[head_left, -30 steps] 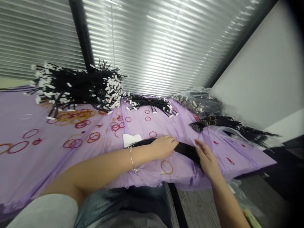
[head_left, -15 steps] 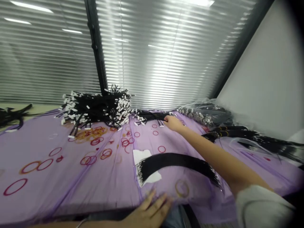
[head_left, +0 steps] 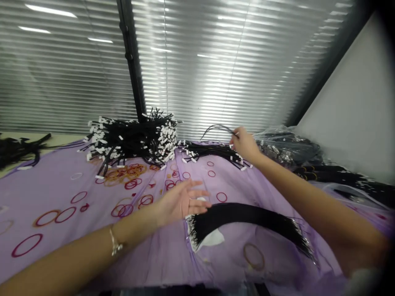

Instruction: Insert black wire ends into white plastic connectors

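Slatted blinds (head_left: 200, 74) stand behind a purple cloth (head_left: 154, 255). At the right, a clear plastic bag (head_left: 288, 142) contains dark, partly glinting pieces. The right hand (head_left: 245, 144) pinches a thin black cable (head_left: 217, 126), arched, running leftward above the cloth's back edge. The left hand (head_left: 187, 201), fingers spread, is at the left end of a thick wire bundle (head_left: 247, 213); contact is unclear. Black, smooth and silvery-tipped, the bundle curves left to right, its right end nearer the wearer.

Bright light is glaring through the silvery horizontal slatted blinds (head_left: 203, 82); right of them, dark vignetting is swallowing the blurred corner.
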Tool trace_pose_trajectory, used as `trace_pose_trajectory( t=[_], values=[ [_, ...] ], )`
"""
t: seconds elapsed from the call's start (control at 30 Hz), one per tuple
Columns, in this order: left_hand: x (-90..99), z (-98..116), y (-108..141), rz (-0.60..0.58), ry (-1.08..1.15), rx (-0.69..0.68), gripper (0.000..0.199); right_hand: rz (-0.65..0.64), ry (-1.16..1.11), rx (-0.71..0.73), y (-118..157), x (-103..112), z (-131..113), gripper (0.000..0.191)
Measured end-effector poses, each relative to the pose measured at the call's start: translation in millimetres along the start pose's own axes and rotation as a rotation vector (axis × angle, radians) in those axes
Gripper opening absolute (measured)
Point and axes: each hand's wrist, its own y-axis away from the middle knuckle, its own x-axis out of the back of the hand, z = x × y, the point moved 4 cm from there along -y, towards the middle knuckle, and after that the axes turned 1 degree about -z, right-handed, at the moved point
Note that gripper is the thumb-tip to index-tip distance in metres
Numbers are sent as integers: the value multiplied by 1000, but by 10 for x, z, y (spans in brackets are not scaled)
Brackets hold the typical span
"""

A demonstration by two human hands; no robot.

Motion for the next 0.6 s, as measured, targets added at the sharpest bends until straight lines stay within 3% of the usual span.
trace_pose_trajectory(
  t=[0.13,0.23,0.3,0.37,0.47,0.6],
  values=[
    [135,199,-78,33,78,-53,70,-28,-188,198,570,569,-132,18],
    [127,210,-24,-13,105,-78,75,-137,-122,232,1039,720,-104,9],
    [109,179,17,-12,93,-89,65,-279,-49,179,1268,659,19,10],
    [134,138,29,57,106,-90,56,-366,-121,72,1366,551,187,18],
    [162,59,-1,66,-20,-41,51,-359,-320,0,1311,423,338,12],
    [197,17,-12,22,-168,-159,34,-344,-504,-45,1113,307,252,17]
  ],
)
